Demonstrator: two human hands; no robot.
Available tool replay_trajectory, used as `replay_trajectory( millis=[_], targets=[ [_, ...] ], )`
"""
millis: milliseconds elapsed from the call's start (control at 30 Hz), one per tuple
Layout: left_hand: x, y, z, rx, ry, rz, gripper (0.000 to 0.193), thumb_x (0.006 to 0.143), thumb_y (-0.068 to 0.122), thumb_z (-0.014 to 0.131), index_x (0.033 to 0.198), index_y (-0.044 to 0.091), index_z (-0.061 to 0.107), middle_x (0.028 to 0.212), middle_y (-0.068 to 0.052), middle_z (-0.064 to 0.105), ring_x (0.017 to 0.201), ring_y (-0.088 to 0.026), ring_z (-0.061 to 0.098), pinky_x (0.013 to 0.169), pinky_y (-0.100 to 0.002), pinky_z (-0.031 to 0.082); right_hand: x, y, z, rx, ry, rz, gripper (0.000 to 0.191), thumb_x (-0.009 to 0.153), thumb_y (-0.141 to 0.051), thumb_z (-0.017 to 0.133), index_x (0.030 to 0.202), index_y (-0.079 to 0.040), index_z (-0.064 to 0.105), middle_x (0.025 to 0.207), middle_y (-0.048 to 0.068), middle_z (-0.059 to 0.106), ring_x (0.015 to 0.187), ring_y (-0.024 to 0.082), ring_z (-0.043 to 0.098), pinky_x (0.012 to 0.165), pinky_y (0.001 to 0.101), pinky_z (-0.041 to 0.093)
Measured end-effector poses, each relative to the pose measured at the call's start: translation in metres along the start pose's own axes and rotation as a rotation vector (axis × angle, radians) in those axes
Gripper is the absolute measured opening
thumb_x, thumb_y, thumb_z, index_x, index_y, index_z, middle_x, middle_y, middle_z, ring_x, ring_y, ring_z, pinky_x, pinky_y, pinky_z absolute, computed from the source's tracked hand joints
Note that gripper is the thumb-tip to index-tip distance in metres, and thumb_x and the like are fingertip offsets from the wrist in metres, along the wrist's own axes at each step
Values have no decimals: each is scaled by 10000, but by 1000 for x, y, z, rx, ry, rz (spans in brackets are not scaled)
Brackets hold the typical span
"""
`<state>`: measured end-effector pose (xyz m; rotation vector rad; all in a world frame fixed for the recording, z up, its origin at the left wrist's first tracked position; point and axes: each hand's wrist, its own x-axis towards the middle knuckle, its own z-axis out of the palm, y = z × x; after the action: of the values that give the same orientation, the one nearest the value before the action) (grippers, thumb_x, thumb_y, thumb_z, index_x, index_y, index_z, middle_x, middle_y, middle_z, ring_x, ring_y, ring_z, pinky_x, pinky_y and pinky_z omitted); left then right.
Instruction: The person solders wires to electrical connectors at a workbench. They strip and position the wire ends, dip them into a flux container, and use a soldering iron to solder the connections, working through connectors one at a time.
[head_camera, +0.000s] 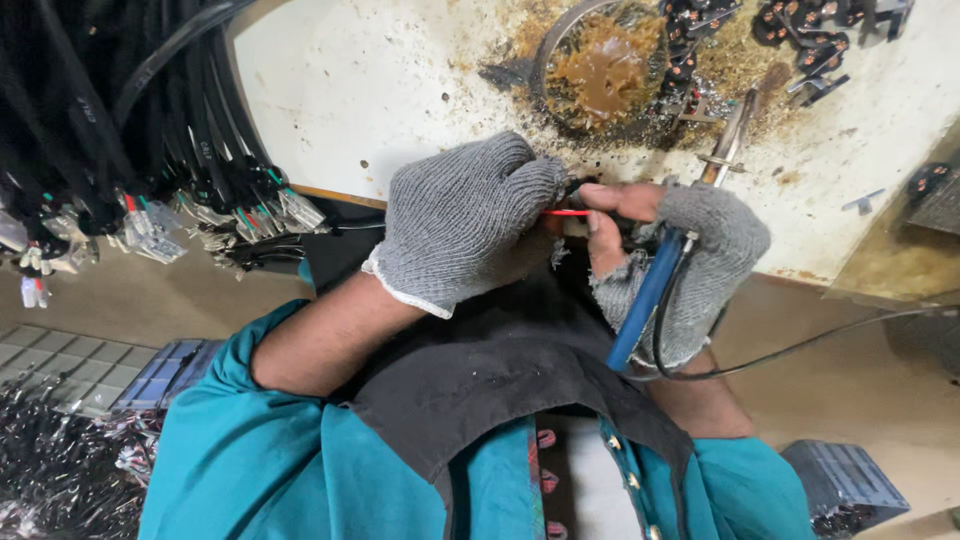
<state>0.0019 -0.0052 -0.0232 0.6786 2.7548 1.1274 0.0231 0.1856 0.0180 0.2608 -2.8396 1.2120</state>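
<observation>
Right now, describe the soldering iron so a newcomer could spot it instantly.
Start at the stained white worktable, then drop to the two grey-gloved hands at its near edge. The right hand grips the soldering iron. It is the only tool with a blue handle, with a black cord looping off to the right and a metal shaft pointing up toward the brown flux dish.

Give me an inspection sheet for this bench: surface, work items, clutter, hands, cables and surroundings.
Surface: white worktop, stained brown and scorched round the round metal dish of brown paste.
Work items: thin red wire; blue-handled soldering iron.
Clutter: small black connector parts scattered behind the dish.
Hands: left hand in a grey knit glove, closed on the red wire; right hand in a fingerless grey glove, bare fingers pinching the wire, iron gripped too.
Cables: black iron cord trailing right; hanging black cable bundle with plugs, left.
Surroundings: grey plastic crates on the floor.
</observation>
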Motion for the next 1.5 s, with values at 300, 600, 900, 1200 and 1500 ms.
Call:
replay_trajectory(
  millis=[300,600,900,1200,1500],
  targets=[
    [2,2,-5,-23,6,-2,330,809,298,819,1067,178,650,931,-71,600,801,-298,664,640,-439,500,-24,24,15,331,-43,292,258,924,-57,826,1033,-29,594,982,65,722,912,147,714,822,292,577],
    [-4,-8,-12,-180,-97,90,223,912,228,726,1102,152,636,932,-73,621,813,-319,658,683,-445,502,-63,57,31,352,-80,258,89,1022,-72,745,1049,-31,672,1039,60,687,991,176,676,935,297,544],
    [2,-14,-19,-167,-213,190,336,757,275,764,1050,173,637,873,-55,612,746,-322,654,607,-461,475,-52,51,27,349,-46,159,56,1051,-59,717,1063,-10,692,1029,69,696,911,162,692,849,249,548],
    [-17,7,-19,-468,-270,-168,316,838,123,733,1141,108,647,935,-126,648,882,-366,677,718,-431,538,-60,60,12,590,-162,319,203,977,-117,758,1050,38,652,930,79,693,822,111,667,723,227,540],
    [-26,16,-9,-434,1,-89,288,786,168,810,993,31,664,988,-167,616,901,-378,633,753,-428,517,-72,68,18,697,-211,454,144,969,-117,759,1020,-10,678,889,60,698,782,104,652,688,229,519]
  ],
)
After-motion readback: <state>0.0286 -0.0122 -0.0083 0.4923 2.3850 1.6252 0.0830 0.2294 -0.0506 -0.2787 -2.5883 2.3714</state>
